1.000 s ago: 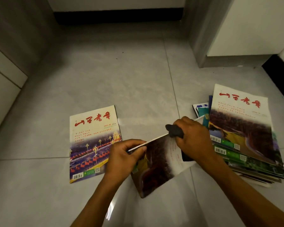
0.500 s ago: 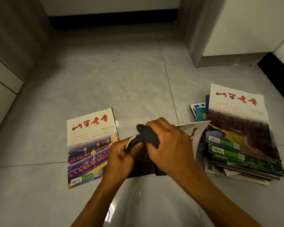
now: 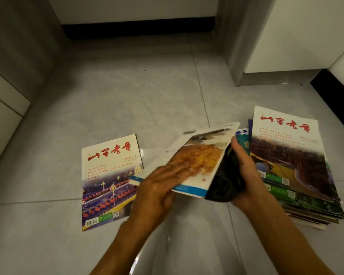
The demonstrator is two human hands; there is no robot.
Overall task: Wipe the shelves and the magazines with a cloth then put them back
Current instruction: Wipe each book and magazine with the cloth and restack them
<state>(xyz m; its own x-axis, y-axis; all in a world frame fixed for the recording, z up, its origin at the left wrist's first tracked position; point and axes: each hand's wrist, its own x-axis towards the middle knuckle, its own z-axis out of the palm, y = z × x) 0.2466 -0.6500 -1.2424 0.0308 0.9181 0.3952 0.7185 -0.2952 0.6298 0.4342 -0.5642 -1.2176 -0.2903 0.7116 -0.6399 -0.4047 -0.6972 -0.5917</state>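
I hold one magazine (image 3: 202, 155) above the floor, its back cover with an orange picture facing up. My left hand (image 3: 163, 185), blurred by motion, lies over its near left corner and grips it. My right hand (image 3: 246, 175) clutches a dark cloth (image 3: 224, 181) pressed against the magazine's right edge. A single magazine with red title characters (image 3: 109, 181) lies flat on the floor to the left. A stack of magazines (image 3: 294, 167) sits on the floor to the right, close to my right hand.
The floor (image 3: 127, 100) is pale glossy tile. A grey cabinet side (image 3: 12, 62) rises on the left. A grey door frame (image 3: 244, 46) and white wall stand at the back right, with a black skirting strip (image 3: 139, 26) along the far wall.
The held magazine has been turned over: the dark cover faced me before, now the back cover with the orange picture is up. The cloth moved from its left end to its right edge.
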